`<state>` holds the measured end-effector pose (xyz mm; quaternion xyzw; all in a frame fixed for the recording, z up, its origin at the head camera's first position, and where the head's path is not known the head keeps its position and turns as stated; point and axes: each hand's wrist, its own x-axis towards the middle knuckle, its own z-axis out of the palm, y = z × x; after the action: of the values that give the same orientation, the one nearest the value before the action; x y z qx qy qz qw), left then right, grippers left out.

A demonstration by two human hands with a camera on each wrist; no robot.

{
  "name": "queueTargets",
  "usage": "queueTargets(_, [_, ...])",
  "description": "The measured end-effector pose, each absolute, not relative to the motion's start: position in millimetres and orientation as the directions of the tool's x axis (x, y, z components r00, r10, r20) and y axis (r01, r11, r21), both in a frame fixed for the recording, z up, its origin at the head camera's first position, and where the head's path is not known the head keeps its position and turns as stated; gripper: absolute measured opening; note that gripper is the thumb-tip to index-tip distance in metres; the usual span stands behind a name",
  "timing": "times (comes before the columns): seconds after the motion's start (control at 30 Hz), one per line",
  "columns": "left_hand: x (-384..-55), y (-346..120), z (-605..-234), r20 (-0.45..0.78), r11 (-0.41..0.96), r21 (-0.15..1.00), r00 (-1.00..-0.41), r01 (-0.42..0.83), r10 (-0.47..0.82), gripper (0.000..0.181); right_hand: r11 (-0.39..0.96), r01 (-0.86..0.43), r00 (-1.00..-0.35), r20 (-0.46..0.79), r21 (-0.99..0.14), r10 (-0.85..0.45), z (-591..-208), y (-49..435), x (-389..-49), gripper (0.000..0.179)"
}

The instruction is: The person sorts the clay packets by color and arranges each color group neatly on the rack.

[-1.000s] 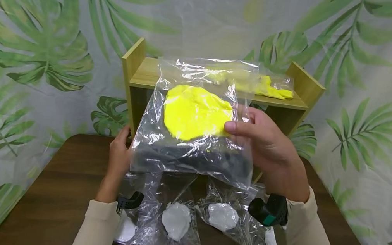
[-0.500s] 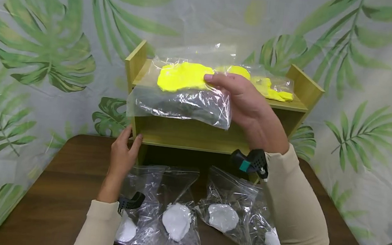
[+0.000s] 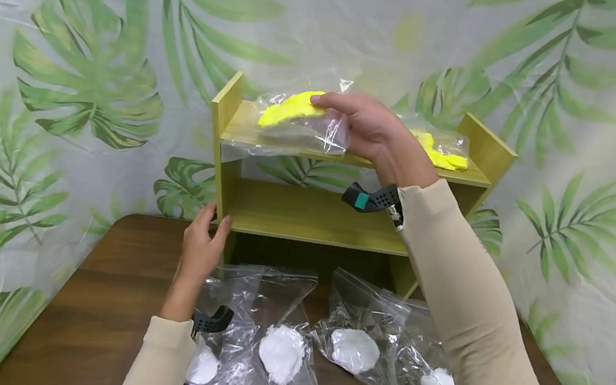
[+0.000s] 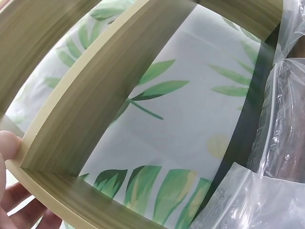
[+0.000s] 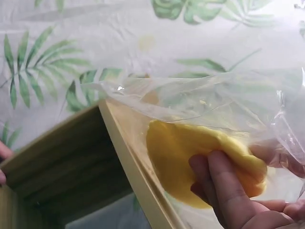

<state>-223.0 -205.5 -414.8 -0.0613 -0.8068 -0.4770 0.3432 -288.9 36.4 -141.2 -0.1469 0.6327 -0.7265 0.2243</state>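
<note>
In the head view, my right grip (image 3: 373, 128) pinches the bagged yellow lump (image 3: 291, 110) at the top of the shelf (image 3: 322, 216), probably placing it. Left wrist: my left grip (image 4: 29, 211) clasps the shelf's side. Right wrist: fingers (image 5: 226, 177) curl round the lump; laying it flat, then releasing, seems next.

brown table (image 3: 100, 309) — wooden shelf unit (image 3: 311, 214), clear bags (image 3: 370, 302) of white lumps (image 3: 281, 354) | top board (image 3: 241, 120) — bagged yellow lump (image 3: 443, 157), right end

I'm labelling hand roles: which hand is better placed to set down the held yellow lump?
Probably the right hand: it pinches the bagged yellow lump by the top shelf; the left hand grips the side panel.
</note>
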Motion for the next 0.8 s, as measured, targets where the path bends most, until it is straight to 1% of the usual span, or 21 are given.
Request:
queueTargets(0.13, [-226.0, -204.1, -415.4, 0.631, 0.536, 0.717, -0.742, 0.446, -0.227, 0.037, -0.055, 0.158, -0.864, -0.112, -0.986, -0.49, -141.0, 34.0, -300.3, 0.043])
queueTargets(0.2, [-225.5, -203.1, -414.7, 0.632, 0.526, 0.72, -0.74, 0.452, -0.23, 0.038, -0.009, 0.147, -0.867, -0.124, -0.989, -0.482, -140.7, 32.7, -305.1, 0.045])
queueTargets(0.23, [-225.1, -202.5, -414.2, 0.629, 0.522, 0.724, -0.742, 0.451, -0.232, 0.039, 0.012, 0.138, -0.87, -0.127, -0.99, -0.476, -140.6, 31.7, -307.4, 0.042])
queueTargets(0.3, [-224.4, -201.2, -413.6, 0.618, 0.512, 0.735, -0.749, 0.444, -0.237, 0.039, 0.071, 0.097, -0.887, -0.118, -0.993, -0.445, -139.8, 30.1, -311.2, 0.03])
queueTargets(0.33, [-223.8, -200.5, -413.2, 0.612, 0.509, 0.74, -0.754, 0.439, -0.239, 0.04, 0.102, 0.077, -0.894, -0.114, -0.992, -0.434, -139.1, 29.3, -312.5, 0.028])
queueTargets(0.43, [-223.8, -198.9, -412.3, 0.6, 0.503, 0.75, -0.762, 0.43, -0.243, 0.041, 0.184, 0.041, -0.914, -0.111, -0.982, -0.39, -135.7, 27.4, -314.6, 0.03])
queueTargets(0.47, [-223.9, -198.5, -411.7, 0.599, 0.503, 0.751, -0.763, 0.428, -0.244, 0.04, 0.218, 0.03, -0.922, -0.111, -0.975, -0.371, -133.8, 27.6, -314.2, 0.035])
queueTargets(0.53, [-224.2, -198.2, -410.6, 0.6, 0.5, 0.751, -0.763, 0.431, -0.242, 0.04, 0.227, 0.044, -0.929, -0.124, -0.973, -0.35, -130.2, 27.9, -312.9, 0.063])
queueTargets(0.6, [-224.3, -198.3, -409.5, 0.604, 0.496, 0.749, -0.76, 0.439, -0.24, 0.04, 0.217, 0.058, -0.935, -0.129, -0.975, -0.332, -126.9, 29.0, -311.3, 0.075])
queueTargets(0.63, [-224.4, -198.3, -409.2, 0.606, 0.495, 0.748, -0.759, 0.442, -0.239, 0.04, 0.203, 0.07, -0.936, -0.135, -0.977, -0.326, -125.4, 29.8, -310.2, 0.078])
queueTargets(0.7, [-224.3, -198.4, -408.6, 0.61, 0.495, 0.746, -0.754, 0.444, -0.243, 0.039, 0.157, 0.088, -0.936, -0.136, -0.984, -0.326, -123.3, 30.8, -308.8, 0.065])
queueTargets(0.77, [-223.9, -198.5, -408.1, 0.614, 0.5, 0.743, -0.75, 0.444, -0.246, 0.039, 0.141, 0.089, -0.931, -0.133, -0.986, -0.34, -121.6, 32.2, -307.8, 0.061])
queueTargets(0.8, [-223.9, -198.7, -407.9, 0.614, 0.502, 0.743, -0.75, 0.443, -0.246, 0.039, 0.123, 0.101, -0.93, -0.138, -0.987, -0.342, -120.6, 33.0, -307.0, 0.063])
